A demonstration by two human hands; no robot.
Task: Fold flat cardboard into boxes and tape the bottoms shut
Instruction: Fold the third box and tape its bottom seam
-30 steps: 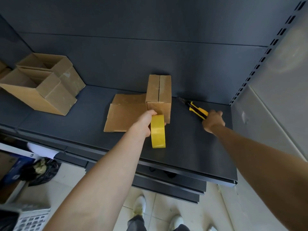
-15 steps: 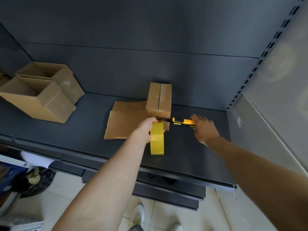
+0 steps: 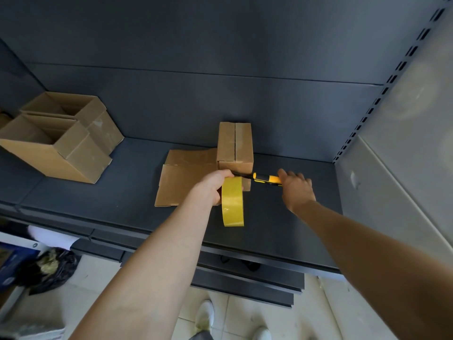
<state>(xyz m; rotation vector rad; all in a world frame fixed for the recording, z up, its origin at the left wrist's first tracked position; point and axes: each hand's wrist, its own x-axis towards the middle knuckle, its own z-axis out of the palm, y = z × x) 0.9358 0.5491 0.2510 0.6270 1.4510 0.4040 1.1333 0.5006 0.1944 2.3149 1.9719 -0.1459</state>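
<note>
A small folded cardboard box (image 3: 234, 144) stands on the dark shelf (image 3: 122, 190) with its closed flaps facing up and tape along the seam. My left hand (image 3: 212, 186) grips a yellow tape roll (image 3: 232, 202) held on edge just in front of the box. My right hand (image 3: 295, 190) holds a yellow and black utility knife (image 3: 264, 179), its blade pointing left at the stretch of tape between roll and box. Flat cardboard (image 3: 181, 177) lies to the left of the box.
Two open finished boxes (image 3: 61, 143) sit at the shelf's left end. A grey upright with slots (image 3: 392, 77) and a side panel bound the right. Below the shelf edge are floor tiles, my shoes (image 3: 204, 317) and a black bag (image 3: 49, 268).
My right hand picked the knife up from the shelf's back right and carried it left to the tape by the box. My left hand kept hold of the roll.
</note>
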